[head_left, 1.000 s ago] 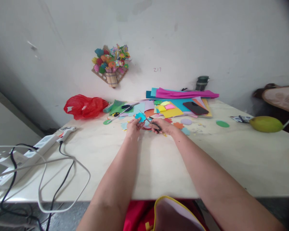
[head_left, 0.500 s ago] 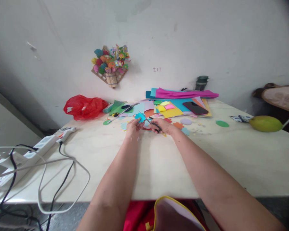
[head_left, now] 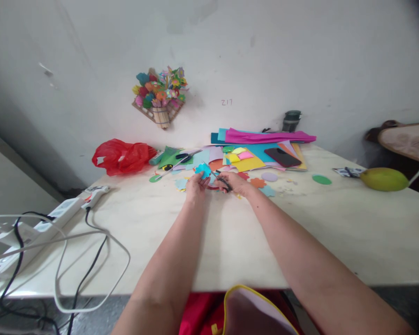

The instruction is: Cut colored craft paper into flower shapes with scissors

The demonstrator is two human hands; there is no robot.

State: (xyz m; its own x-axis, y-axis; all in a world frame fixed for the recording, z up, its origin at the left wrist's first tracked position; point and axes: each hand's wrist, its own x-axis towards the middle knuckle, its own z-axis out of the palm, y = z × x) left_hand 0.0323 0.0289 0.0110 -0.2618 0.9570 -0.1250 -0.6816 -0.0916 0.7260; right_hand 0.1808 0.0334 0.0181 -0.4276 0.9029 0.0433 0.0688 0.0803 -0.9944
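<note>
Pinched in my left hand (head_left: pixel 196 183) is a bright blue paper flower (head_left: pixel 203 170) with a scalloped edge. My right hand (head_left: pixel 233 182) grips a pair of dark-handled scissors (head_left: pixel 225 184), its fingers wrapped about the handles. The blades point left and up, at the flower's right edge; whether they touch the paper is too small to tell. Around both hands lie cut paper pieces: an orange flower (head_left: pixel 258 183), a lilac oval (head_left: pixel 269 177) and light blue scraps (head_left: pixel 267 190). A second pair of scissors (head_left: pixel 184 157) rests farther back, left of centre.
Behind the hands are coloured paper sheets (head_left: pixel 251 163), a phone (head_left: pixel 282 157) and a folded magenta sheet (head_left: pixel 265 136). A red plastic bag (head_left: pixel 122 157) sits at left, above a power strip (head_left: pixel 61 211) with loose cables. A yellow-green fruit (head_left: pixel 384 179) lies at right.
My left hand has shifted very slightly to the right with the blue flower, which looks a little turned. My right hand and the scissors stay nearly in place.
</note>
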